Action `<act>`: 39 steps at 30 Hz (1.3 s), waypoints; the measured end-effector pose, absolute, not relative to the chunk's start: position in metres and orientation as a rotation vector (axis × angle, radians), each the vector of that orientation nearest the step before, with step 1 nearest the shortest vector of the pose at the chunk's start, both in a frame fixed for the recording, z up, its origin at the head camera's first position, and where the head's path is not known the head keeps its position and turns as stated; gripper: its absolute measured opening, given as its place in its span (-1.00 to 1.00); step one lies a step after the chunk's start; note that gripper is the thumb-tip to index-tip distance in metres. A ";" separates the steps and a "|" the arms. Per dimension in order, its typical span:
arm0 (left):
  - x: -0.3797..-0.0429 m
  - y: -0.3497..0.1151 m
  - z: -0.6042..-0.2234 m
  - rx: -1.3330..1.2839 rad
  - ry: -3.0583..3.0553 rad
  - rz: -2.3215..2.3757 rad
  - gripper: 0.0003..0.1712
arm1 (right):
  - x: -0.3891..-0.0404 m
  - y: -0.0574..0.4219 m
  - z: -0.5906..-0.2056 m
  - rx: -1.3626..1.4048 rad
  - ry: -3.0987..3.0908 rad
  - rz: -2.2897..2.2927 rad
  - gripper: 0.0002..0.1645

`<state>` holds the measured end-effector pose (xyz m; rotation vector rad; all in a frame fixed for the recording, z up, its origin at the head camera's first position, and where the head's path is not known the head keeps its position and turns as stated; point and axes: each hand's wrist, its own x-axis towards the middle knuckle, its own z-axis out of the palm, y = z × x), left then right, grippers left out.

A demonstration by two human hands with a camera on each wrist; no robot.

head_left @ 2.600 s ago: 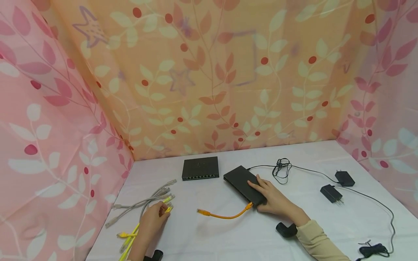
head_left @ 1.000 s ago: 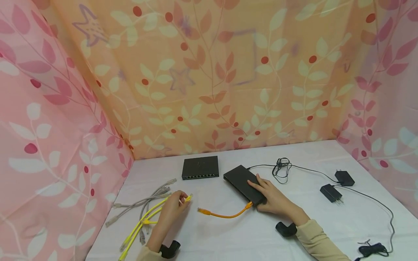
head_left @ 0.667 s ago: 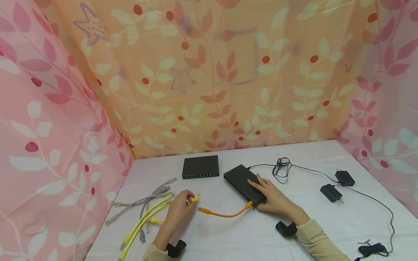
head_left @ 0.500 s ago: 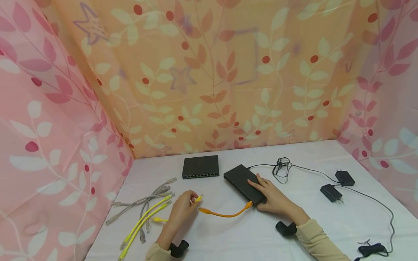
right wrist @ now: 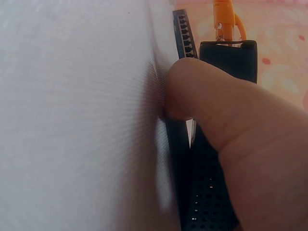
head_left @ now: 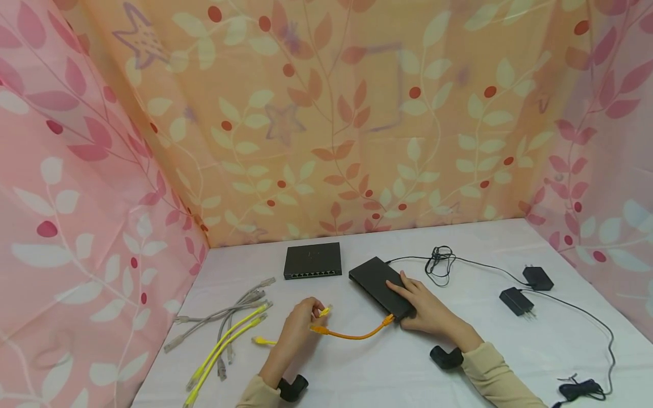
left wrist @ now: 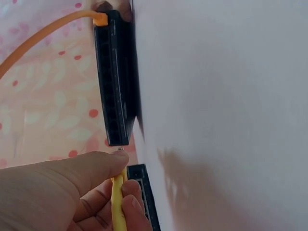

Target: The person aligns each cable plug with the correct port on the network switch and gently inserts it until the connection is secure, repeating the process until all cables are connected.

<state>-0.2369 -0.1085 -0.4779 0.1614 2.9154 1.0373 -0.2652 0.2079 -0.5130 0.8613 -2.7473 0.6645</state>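
Note:
Between thumb and fingers, my left hand (head_left: 298,322) pinches a short yellow network cable (head_left: 325,311) close to its plug; the cable's other end pokes out left of the hand. In the left wrist view the yellow cable (left wrist: 117,204) points up at the port side of a black network switch (left wrist: 109,86), apart from it. My right hand (head_left: 432,310) grips that network switch (head_left: 374,281) at its near right end, fingers on top and thumb at the edge. An orange network cable (head_left: 357,339) is plugged into the switch's near corner, its loose plug beside my left hand.
A second black switch (head_left: 312,262) lies farther back, ports facing me. Grey cables (head_left: 219,314) and two yellow cables (head_left: 227,343) lie at left. To the right are two power adapters (head_left: 538,278) with black cords, one cord tangled (head_left: 441,263) and one bundled (head_left: 584,391).
My left hand has drawn the yellow cable from the pile on the left and carried it right, toward the switch. The right hand and the switch have stayed put.

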 end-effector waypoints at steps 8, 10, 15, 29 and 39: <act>-0.234 -0.093 -0.480 0.195 2.852 1.135 -0.82 | -0.263 0.208 -0.512 0.865 -2.743 0.669 0.10; -0.233 -0.089 -0.481 0.241 2.851 1.155 -0.82 | -0.262 0.208 -0.512 0.862 -2.747 0.669 0.10; -0.232 -0.077 -0.484 0.340 2.875 1.160 -0.83 | -0.261 0.208 -0.512 0.853 -2.748 0.669 0.10; -0.241 -0.046 -0.488 0.405 2.913 1.053 -0.89 | -0.262 0.208 -0.513 0.842 -2.762 0.675 0.10; -0.247 -0.038 -0.496 0.486 2.917 1.084 -0.88 | -0.262 0.207 -0.510 0.854 -2.755 0.677 0.09</act>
